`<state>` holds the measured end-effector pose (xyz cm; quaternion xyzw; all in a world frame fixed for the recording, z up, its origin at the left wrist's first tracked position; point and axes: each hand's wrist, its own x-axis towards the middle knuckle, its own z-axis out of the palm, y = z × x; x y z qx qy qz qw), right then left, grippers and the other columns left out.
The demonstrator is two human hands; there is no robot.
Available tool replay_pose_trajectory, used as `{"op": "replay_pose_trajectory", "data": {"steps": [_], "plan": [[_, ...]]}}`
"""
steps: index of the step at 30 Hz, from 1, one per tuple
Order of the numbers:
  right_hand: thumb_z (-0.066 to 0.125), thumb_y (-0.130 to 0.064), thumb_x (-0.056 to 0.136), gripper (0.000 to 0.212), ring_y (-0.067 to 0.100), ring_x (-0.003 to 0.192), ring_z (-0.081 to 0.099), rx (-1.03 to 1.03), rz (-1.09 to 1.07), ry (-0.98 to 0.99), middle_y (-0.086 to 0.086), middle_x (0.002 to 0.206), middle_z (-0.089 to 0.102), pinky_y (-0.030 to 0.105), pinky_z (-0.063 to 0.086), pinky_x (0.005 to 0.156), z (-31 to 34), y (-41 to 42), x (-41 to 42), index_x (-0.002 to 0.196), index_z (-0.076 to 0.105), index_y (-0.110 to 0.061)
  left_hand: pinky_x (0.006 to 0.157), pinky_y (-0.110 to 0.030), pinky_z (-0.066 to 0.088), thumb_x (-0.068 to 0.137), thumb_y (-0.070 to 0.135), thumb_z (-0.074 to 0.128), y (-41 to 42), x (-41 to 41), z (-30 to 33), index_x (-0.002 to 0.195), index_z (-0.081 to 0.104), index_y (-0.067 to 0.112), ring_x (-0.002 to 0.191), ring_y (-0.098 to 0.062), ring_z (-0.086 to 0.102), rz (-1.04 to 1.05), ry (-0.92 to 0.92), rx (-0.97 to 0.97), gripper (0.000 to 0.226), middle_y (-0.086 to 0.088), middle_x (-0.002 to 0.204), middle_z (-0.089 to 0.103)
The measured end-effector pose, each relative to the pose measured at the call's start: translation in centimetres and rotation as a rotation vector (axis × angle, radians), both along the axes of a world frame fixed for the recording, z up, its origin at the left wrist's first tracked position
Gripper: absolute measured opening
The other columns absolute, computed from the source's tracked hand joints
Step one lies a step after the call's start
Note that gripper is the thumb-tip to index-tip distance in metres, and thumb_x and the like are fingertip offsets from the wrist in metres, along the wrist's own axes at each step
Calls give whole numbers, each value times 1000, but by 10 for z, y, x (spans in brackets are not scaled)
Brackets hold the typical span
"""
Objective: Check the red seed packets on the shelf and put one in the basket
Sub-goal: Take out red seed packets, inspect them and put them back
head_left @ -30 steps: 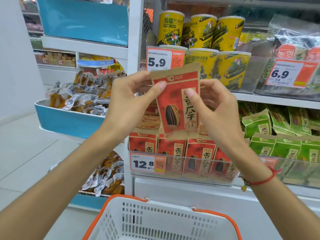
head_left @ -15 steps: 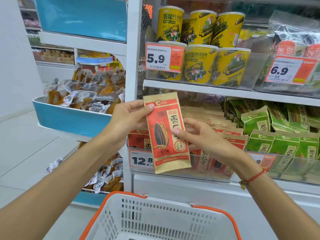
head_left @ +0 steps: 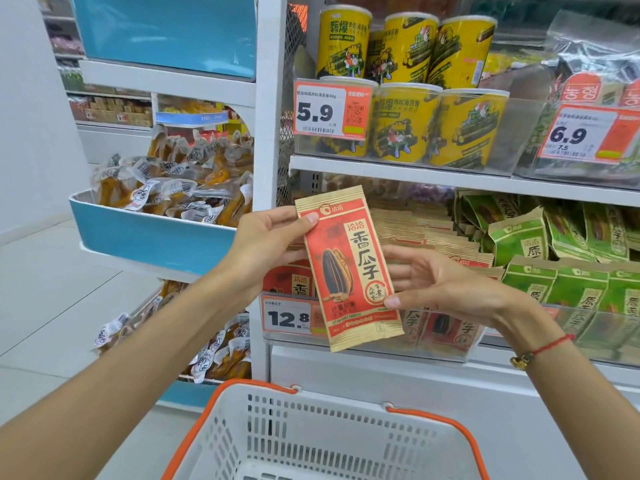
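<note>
Left fingers: my left hand (head_left: 266, 244) pinches the top left corner of the red seed packet (head_left: 348, 268), thumb on the printed face, the other fingers hidden behind it.
Right fingers: my right hand (head_left: 440, 282) clamps the packet's right edge low down, thumb tip in front, fingers spread behind.
Packet position: centre of the frame, held face-on and tilted slightly, in front of the shelf (head_left: 398, 174) and above the far rim of the basket (head_left: 311, 441).
Step in hand: inspection looks finished, I judge; next is the lowering into the basket.
Method: I would keep one pinch, release the other, and lower the packet flat through the opening rather than drop it from height.
Edges: the orange handle (head_left: 433, 419) and the clear shelf front (head_left: 381, 344) lie near the descent path.
Open room: the basket opening at lower centre shows bare floor; the stocked red packets (head_left: 446, 323) stay behind the shelf front, out of the way.
</note>
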<state>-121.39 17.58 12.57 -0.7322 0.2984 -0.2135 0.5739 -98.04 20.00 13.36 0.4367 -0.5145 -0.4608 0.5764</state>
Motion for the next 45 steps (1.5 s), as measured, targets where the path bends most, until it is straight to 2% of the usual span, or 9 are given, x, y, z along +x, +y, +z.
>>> {"op": "replay_pose_trajectory", "data": {"steps": [9,16,19,23,27,32,36,39,45], "plan": [[70,1,74,69,29,110,65,-6,-135,-159,14,119,67,35,55,88,8,3,-4,136,45,-15,64,-23,59,73,47,75,9,8,20,102,67,21,78,-6,73,148,-199,-6,40,3,84,76],[74,-16,78,63,21,102,69,16,-223,-267,9,115,70,28,57,82,10,14,15,135,49,-19,54,-16,54,85,34,67,13,4,21,93,71,12,67,-11,73,42,-178,23,23,-1,75,76],[69,-21,75,56,18,102,69,-73,-288,-278,3,112,72,33,56,85,11,20,24,128,53,-27,65,-22,58,85,35,68,10,2,15,92,66,24,75,-6,72,157,-162,-37,13,4,86,76],[72,-27,74,57,14,104,68,-276,-362,-250,-6,111,72,39,52,92,13,24,35,127,54,-35,80,-26,56,85,31,70,13,-6,14,114,57,24,92,2,61,320,-84,-124,33,13,108,63],[77,-20,77,56,-1,101,65,-564,-465,-215,-17,108,70,15,53,79,15,29,43,126,56,-35,68,-18,58,88,43,63,20,-17,15,116,60,26,90,3,66,116,-77,-50,34,11,110,65],[73,-24,81,41,14,90,54,-654,-418,-111,-5,111,52,29,58,74,5,28,49,119,64,-35,80,-27,56,96,51,41,20,-22,11,125,57,32,94,-5,70,-126,-138,-6,38,7,106,74],[76,-31,76,44,2,90,50,-789,-589,-6,-9,109,49,26,49,77,10,22,41,116,61,-38,85,-34,57,100,47,33,10,-17,4,132,53,28,97,-13,71,-228,-79,57,42,4,109,73],[80,-32,72,54,7,90,63,-604,-710,-81,-8,113,58,22,54,74,13,19,37,120,57,-30,79,-30,59,100,47,29,4,-10,2,129,53,28,105,-15,68,-330,-55,108,43,1,114,71],[74,-20,74,25,10,90,71,-197,-508,-260,-4,96,75,21,57,69,10,18,28,98,72,-21,95,-38,51,98,46,32,-3,7,-5,127,54,33,113,-18,64,-365,-119,96,39,-2,121,68]]}}
